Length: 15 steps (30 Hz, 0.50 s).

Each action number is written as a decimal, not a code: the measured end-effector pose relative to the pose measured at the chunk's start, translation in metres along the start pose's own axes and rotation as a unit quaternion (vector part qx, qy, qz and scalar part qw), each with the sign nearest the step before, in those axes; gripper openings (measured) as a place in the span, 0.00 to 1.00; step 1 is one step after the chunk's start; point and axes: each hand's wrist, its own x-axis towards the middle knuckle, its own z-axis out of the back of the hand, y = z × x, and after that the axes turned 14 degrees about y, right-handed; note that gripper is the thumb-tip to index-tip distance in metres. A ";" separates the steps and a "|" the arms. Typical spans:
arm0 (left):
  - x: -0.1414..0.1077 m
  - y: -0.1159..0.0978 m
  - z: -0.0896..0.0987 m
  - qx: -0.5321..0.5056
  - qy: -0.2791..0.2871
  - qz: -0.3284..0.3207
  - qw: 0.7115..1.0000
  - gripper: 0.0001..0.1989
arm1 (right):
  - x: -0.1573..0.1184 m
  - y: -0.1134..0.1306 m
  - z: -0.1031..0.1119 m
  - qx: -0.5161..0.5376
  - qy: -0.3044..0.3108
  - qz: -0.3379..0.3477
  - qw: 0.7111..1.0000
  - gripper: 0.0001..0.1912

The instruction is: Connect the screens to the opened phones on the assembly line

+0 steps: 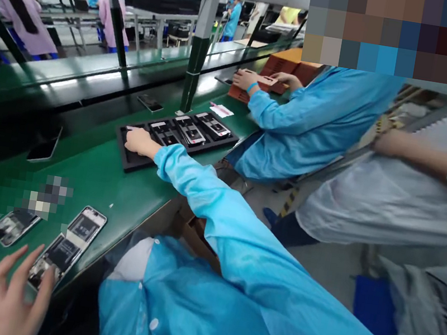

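Observation:
My left hand (15, 290), fingers spread, is at the lower end of an opened phone (69, 245) on the green bench; whether the fingertips touch it is unclear. A second opened phone (14, 225) lies just to its left, partly blurred out. My right hand (140, 142) reaches out to the left end of a black tray (210, 145). Its fingers are bent down over the tray, and what they hold, if anything, is hidden. Several phone parts (189, 130) with white edges lie in the tray's other compartments.
Dark phones (45, 148) lie along the back of the green bench (90, 175). A metal post (194, 67) stands behind the tray. Beyond it, a person in a blue coat (300, 112) handles orange boxes (257, 85). Another person in white (392, 200) is at the right.

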 end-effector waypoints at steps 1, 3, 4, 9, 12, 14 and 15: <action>0.001 -0.001 -0.003 0.007 -0.004 0.031 0.999 0.49 | -0.001 -0.002 0.003 0.006 -0.011 -0.012 1.000 0.20; 0.000 -0.001 -0.006 0.007 -0.001 0.077 0.997 0.43 | -0.004 -0.012 0.011 0.022 -0.029 -0.032 0.999 0.22; -0.001 0.001 -0.007 0.002 0.002 0.087 0.996 0.41 | -0.007 -0.021 0.016 0.032 -0.035 -0.046 0.998 0.22; -0.015 0.014 -0.008 -0.028 -0.002 0.141 0.990 0.38 | -0.030 -0.072 0.036 0.104 -0.045 -0.117 0.987 0.21; -0.021 0.013 -0.009 -0.041 -0.021 0.172 0.984 0.38 | -0.051 -0.080 0.039 0.142 -0.092 -0.120 0.978 0.18; -0.020 0.006 -0.010 -0.017 -0.036 0.180 0.983 0.42 | -0.066 -0.067 0.036 0.161 -0.127 -0.083 0.975 0.21; -0.018 0.002 -0.011 0.008 -0.043 0.154 0.987 0.45 | -0.074 -0.055 0.032 0.170 -0.133 -0.047 0.975 0.22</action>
